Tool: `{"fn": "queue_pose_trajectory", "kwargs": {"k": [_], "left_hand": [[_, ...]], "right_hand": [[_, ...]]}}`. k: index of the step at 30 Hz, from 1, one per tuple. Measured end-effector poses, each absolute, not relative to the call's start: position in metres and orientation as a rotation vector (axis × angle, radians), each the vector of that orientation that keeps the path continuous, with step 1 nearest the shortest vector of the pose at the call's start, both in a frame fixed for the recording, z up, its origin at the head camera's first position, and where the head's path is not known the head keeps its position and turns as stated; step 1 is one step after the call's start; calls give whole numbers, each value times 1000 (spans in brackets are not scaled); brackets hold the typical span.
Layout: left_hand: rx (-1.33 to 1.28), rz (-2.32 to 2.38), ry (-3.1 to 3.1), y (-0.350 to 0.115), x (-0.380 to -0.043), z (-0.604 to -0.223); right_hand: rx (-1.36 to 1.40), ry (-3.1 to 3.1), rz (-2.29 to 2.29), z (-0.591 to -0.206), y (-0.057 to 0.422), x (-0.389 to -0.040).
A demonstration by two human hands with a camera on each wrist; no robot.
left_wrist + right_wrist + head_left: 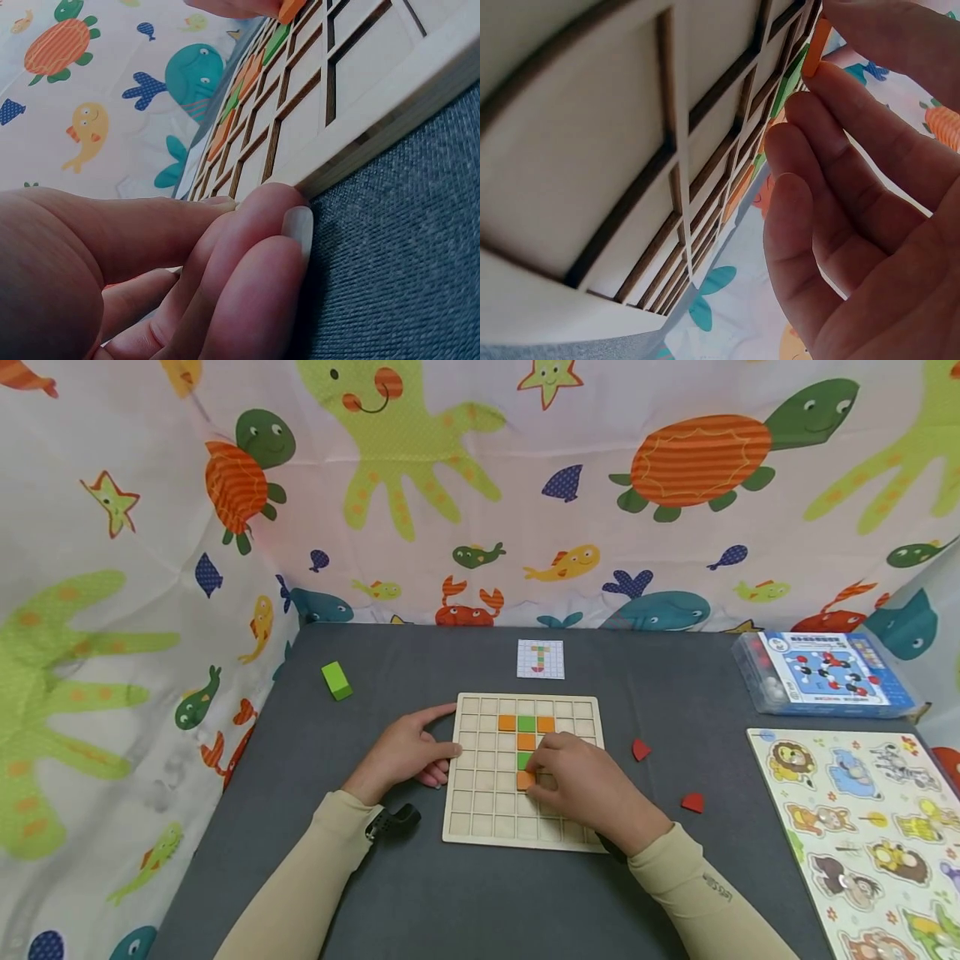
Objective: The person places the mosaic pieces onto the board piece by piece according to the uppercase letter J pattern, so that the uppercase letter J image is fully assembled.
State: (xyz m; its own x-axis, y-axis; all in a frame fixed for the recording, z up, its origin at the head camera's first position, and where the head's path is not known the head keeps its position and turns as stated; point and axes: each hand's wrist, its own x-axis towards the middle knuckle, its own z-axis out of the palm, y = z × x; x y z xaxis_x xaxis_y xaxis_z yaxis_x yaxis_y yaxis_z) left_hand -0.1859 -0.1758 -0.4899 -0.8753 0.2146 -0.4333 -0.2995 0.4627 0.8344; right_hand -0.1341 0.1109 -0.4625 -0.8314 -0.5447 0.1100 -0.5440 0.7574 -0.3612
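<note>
A wooden grid board (480, 810) lies on the dark cloth. My left hand (408, 750) grips its left edge, with the thumb at the rim and the other fingers bent against the side. Between thumb and index finger my right hand (588, 785) pinches an orange square tile (817, 46), held on edge close over the board. Above it in the grid stand a green tile (522, 761) and an orange tile (527, 742). They lead up to a row with a green tile (527, 724) between two orange ones.
A pattern card (540, 659) lies beyond the board. Green blocks (337, 681) are at the far left. Two red pieces (641, 749) sit right of the board. Farther right are a boxed model kit (825, 675) and an animal puzzle board (862, 843). A printed curtain (450, 460) hangs behind.
</note>
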Motion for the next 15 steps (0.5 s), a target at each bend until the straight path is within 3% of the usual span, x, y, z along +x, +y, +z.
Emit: {"fn": "queue_pose_trajectory", "kwargs": {"k": [15], "left_hand": [[-85, 1423, 2220, -175, -184, -487]], "right_hand": [[-893, 2965, -560, -463, 111, -132]]}}
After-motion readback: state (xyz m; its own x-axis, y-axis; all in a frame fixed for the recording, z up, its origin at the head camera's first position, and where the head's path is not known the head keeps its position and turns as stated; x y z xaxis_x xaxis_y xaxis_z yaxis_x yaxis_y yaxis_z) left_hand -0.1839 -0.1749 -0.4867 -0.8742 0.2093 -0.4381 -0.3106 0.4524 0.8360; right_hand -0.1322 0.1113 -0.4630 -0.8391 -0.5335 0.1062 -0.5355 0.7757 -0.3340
